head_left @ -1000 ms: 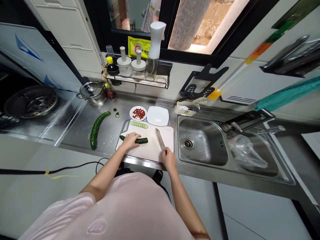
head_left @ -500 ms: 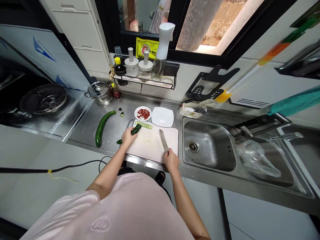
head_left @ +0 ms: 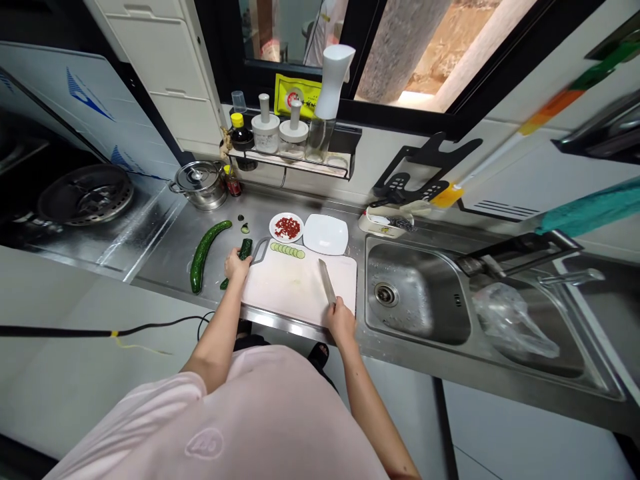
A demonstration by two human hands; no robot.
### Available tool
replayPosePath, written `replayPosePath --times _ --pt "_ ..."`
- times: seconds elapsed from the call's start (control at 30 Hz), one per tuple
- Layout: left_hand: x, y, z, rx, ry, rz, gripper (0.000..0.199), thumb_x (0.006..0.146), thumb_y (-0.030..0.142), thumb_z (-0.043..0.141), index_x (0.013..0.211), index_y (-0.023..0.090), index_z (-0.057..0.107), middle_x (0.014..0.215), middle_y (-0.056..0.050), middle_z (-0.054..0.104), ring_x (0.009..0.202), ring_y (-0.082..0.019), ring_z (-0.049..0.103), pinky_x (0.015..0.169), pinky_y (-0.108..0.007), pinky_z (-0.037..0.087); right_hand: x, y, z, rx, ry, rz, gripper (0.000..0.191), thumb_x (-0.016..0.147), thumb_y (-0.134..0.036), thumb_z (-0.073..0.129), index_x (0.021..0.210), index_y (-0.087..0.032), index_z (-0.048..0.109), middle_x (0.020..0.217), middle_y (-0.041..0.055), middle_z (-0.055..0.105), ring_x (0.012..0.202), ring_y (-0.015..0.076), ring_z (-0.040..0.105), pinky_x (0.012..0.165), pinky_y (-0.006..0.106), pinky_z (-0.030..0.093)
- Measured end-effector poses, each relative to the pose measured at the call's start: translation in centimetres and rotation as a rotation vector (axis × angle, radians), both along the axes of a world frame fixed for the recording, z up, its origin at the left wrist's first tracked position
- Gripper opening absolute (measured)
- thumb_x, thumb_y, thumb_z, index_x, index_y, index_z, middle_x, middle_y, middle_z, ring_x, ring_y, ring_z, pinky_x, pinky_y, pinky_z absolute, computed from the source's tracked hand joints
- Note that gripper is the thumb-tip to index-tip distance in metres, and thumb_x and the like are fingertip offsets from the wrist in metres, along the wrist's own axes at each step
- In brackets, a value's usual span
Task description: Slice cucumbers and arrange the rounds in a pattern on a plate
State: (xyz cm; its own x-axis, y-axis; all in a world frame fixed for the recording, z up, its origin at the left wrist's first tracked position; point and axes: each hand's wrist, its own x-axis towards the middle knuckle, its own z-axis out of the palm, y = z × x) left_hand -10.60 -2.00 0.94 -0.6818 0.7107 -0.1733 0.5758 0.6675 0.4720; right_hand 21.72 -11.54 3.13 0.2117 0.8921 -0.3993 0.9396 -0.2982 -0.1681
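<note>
My left hand (head_left: 237, 265) is closed around a dark green cut cucumber (head_left: 245, 249), at the left edge of the white cutting board (head_left: 280, 293). The cucumber's lower end shows below my fingers, over the steel counter. In my right hand (head_left: 343, 318) is a kitchen knife (head_left: 327, 280), its blade pointing away from me over the right part of the board. A row of overlapping cucumber slices (head_left: 287, 251) lies along the board's far edge. Left of my left hand, a whole cucumber (head_left: 203, 258) rests on the counter.
Behind the board stand a small plate of chopped red pieces (head_left: 287, 228) and a white square plate (head_left: 325, 234). Cucumber scraps (head_left: 245, 228) lie nearby. A lidded pot (head_left: 200, 183) is at the back left. The sink (head_left: 417, 287) adjoins the board's right side.
My left hand has carried the cut cucumber leftward, off the board's middle to its left edge. The right hand and knife stay almost where they were.
</note>
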Motion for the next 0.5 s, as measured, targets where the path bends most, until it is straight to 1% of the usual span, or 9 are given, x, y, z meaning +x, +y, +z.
replayPosePath --times 0.23,0.37,0.5 --pt "-0.06 0.40 -0.60 -0.028 0.040 0.011 0.048 0.072 0.046 0.067 0.114 0.028 0.055 0.116 -0.010 0.060 0.104 -0.031 0.058 0.080 -0.042 0.047 0.01 0.09 -0.14 0.007 -0.006 -0.001 0.025 0.093 -0.025 0.032 0.108 -0.019 0.052 0.090 0.0089 0.067 0.083 0.0218 0.063 0.067 0.028 0.039" --pt "0.16 0.21 -0.79 -0.029 0.069 -0.006 0.049 0.072 0.046 0.066 0.115 0.027 0.055 0.114 -0.010 0.060 0.104 -0.030 0.058 0.082 -0.042 0.047 0.10 0.14 -0.31 0.004 0.002 -0.010 0.025 0.093 -0.026 0.032 0.108 -0.020 0.051 0.089 0.0088 0.067 0.083 0.0213 0.063 0.068 0.029 0.039" --pt "0.27 -0.04 -0.62 -0.017 0.081 -0.024 0.050 0.072 0.048 0.066 0.116 0.027 0.054 0.114 -0.009 0.060 0.104 -0.030 0.057 0.083 -0.042 0.047 0.12 0.11 -0.32 0.000 0.005 -0.007 0.026 0.093 -0.026 0.031 0.110 -0.021 0.050 0.091 0.0091 0.066 0.084 0.0213 0.063 0.069 0.029 0.039"
